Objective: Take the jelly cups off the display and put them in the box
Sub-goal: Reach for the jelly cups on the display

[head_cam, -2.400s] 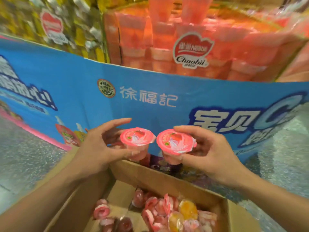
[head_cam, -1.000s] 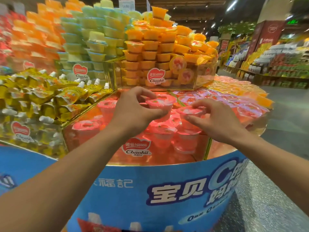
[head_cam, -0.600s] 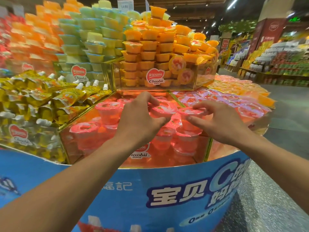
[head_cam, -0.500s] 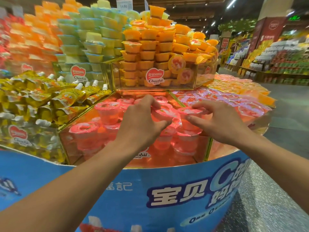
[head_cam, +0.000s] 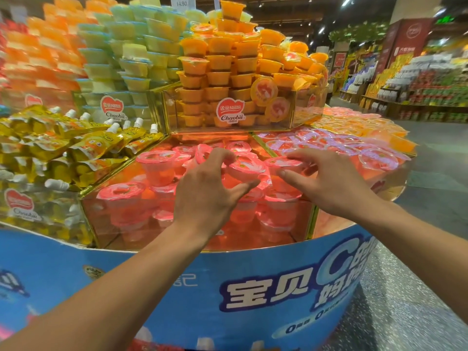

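Reaching over the curved blue cardboard skirt [head_cam: 253,287] of a shop display, two bare hands work in a clear, gold-edged bin [head_cam: 114,231] heaped with pink jelly cups. The left hand [head_cam: 210,191] curls round one pink jelly cup [head_cam: 247,169] at the top of the heap, with the thumb on its near side and the fingers over its far rim. The right hand [head_cam: 326,183], just beside it, pinches a second pink cup [head_cam: 285,163] the same way, fingers spread wide. Other pink cups crowd close around both.

Just behind the fingertips stands the clear front wall of a raised case of stacked orange cups [head_cam: 228,79]. On the left, the bin's gold edge divides it from yellow spouted pouches [head_cam: 83,148]. On the right, a gold strip [head_cam: 262,145] divides it from flat rows of sealed cups [head_cam: 342,145]. Open speckled floor [head_cam: 405,300] lies to the right of the display, and there is open space above the hands.
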Available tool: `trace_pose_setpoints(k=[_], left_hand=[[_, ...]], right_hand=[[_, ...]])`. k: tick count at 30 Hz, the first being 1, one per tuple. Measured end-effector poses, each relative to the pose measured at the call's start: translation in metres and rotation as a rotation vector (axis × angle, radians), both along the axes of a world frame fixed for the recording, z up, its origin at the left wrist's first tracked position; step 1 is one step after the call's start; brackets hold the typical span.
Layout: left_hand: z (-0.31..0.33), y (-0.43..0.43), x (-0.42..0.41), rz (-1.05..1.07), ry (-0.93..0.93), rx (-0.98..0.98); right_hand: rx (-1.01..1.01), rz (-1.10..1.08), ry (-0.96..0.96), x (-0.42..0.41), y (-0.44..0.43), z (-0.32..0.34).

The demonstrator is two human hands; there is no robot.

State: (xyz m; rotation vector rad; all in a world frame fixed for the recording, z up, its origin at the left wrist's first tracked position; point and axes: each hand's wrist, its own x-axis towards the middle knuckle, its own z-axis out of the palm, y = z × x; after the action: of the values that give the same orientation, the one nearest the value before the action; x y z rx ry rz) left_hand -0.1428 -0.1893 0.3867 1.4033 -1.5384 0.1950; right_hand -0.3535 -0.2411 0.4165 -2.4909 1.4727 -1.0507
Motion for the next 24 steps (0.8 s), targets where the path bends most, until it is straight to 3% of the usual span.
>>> trace_pose_setpoints(k=[8,14,21,24], left_hand=[[0.012,0.003,0.005,0.1,-0.205,0.035],[0.041,0.01,0.023,-0.055,-0.258,0.004],[0.07,-0.008,0.057,-0.03,-0.391,0.105],[0.076,-0.024,0.064,-0.067,-0.491,0.282]], right_hand=[[0.089,-0.023,0.105,0.002,0.004,0.008],[0.168,0.002,0.238,0.0,0.013,0.021],[0.083,0.079,0.291,0.011,0.022,0.025],[-0.066,0.118,0.274,0.027,0.021,0.029]])
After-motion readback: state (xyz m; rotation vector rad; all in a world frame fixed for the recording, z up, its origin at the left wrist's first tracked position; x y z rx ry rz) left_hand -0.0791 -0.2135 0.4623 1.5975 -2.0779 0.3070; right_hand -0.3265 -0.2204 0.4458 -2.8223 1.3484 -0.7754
